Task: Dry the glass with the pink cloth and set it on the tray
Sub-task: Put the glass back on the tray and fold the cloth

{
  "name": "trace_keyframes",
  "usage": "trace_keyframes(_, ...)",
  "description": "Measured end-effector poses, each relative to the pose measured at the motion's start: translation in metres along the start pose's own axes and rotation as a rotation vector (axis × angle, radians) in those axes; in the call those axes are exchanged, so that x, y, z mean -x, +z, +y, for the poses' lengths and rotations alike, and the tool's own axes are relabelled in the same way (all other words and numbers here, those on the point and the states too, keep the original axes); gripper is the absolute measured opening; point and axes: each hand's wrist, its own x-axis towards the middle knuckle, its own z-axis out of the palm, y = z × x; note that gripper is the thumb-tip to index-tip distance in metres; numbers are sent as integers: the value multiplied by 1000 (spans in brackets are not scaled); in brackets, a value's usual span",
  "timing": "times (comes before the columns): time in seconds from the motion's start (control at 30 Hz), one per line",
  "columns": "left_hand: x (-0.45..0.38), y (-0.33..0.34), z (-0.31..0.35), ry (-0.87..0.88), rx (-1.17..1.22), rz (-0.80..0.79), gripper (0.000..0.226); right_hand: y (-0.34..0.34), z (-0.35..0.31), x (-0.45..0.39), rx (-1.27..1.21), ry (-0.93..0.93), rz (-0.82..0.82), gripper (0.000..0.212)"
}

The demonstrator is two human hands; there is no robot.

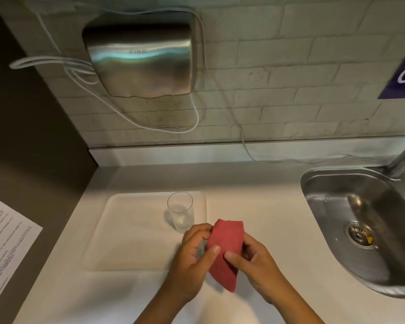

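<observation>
A clear glass (181,211) stands upright on the right part of the white tray (126,230), which lies on the counter. Just in front of the glass, above the tray's right edge, both my hands hold the folded pink cloth (225,251). My left hand (194,256) pinches the cloth's left side with thumb and fingers. On the cloth's right side, my right hand (255,260) grips it the same way. Neither hand touches the glass.
A steel sink (360,220) with a drain is set in the counter at the right, its tap at the far right edge. A metal hand dryer (140,59) and loose white cables hang on the tiled wall. A printed sheet (2,249) lies at the left.
</observation>
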Motion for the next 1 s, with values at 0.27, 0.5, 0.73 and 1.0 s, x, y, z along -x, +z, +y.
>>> trace_keyframes(0.27,6,17,-23,-57,-14,37,15,-2,10,7,361,-67,75,18)
trace_keyframes(0.5,-42,37,-46,-317,-157,-19,17,-20,33,-45,406,137,116,12)
trace_keyframes(0.73,-104,51,-56,-462,-467,-25,21,-34,48,-111,659,252,90,27)
trace_keyframes(1.0,-113,56,-67,-360,-946,-10,16,-23,58,-119,1029,274,191,27)
